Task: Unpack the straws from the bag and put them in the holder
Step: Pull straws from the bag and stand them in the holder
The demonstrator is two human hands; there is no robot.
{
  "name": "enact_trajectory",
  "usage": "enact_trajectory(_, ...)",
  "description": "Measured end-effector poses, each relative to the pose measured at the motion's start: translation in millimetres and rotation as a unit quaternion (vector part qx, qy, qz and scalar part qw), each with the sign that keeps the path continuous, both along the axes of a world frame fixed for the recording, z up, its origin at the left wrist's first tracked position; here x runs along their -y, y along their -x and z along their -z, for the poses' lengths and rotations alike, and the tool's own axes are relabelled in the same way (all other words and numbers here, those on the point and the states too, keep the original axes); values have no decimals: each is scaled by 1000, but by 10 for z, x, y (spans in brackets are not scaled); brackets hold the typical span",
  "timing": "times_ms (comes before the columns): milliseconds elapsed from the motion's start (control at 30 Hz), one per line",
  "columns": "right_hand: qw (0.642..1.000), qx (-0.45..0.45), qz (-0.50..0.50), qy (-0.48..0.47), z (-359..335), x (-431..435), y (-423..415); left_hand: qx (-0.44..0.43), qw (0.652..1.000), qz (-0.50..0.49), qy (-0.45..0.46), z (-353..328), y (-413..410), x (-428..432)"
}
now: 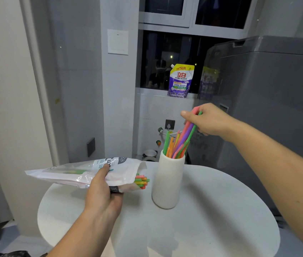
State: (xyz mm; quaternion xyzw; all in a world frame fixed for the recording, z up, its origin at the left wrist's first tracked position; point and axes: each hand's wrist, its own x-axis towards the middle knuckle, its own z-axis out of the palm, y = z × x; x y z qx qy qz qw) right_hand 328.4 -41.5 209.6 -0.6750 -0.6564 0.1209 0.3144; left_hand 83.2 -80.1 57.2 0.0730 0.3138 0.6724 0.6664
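A white ribbed holder (167, 180) stands upright on the round white table (212, 219), with several coloured straws (173, 145) sticking out of it. My right hand (208, 119) is above the holder, shut on a few straws (188, 129), pink, purple and green, whose lower ends reach into the holder's mouth. My left hand (102, 193) grips a white plastic straw bag (83, 173) held level above the table's left side. The bag's open end faces the holder, and a bundle of straw ends (142, 180) pokes out of it.
A grey appliance (267, 108) stands close behind the table on the right. A purple detergent pouch (181, 80) sits on the window sill. A grey wall with a white switch plate (117, 41) is behind on the left.
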Motion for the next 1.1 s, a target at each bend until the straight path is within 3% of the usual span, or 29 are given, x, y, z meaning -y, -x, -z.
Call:
enact_trajectory(233, 999, 36, 3, -18, 193, -83, 120, -10, 1000, 3, 2, 20, 12, -21)
enact_trajectory(467, 985, -4, -58, -165, 416, -142, 151, -2, 1000, 5, -1, 22, 4, -11)
enact_trajectory(600, 971, -66, -45, -223, 454, -142, 202, -1, 1000, 6, -4, -5, -2, 12)
enact_trajectory(667, 969, -47, -32, -240, 458, -127, 223, -2, 1000, 6, -4, -10, 3, 13)
enact_trajectory(767, 979, 36, -9, -201, 490, -141, 226, -2, 1000, 5, 0, -12, 9, 11)
enact_trajectory(933, 993, 84, -58, -53, 554, -96, 211, -1, 1000, 8, 2, -9, 7, 4)
enact_trajectory(1100, 990, 115, -76, 28, 586, -96, 206, 2, 1000, 12, -4, -15, -1, 17)
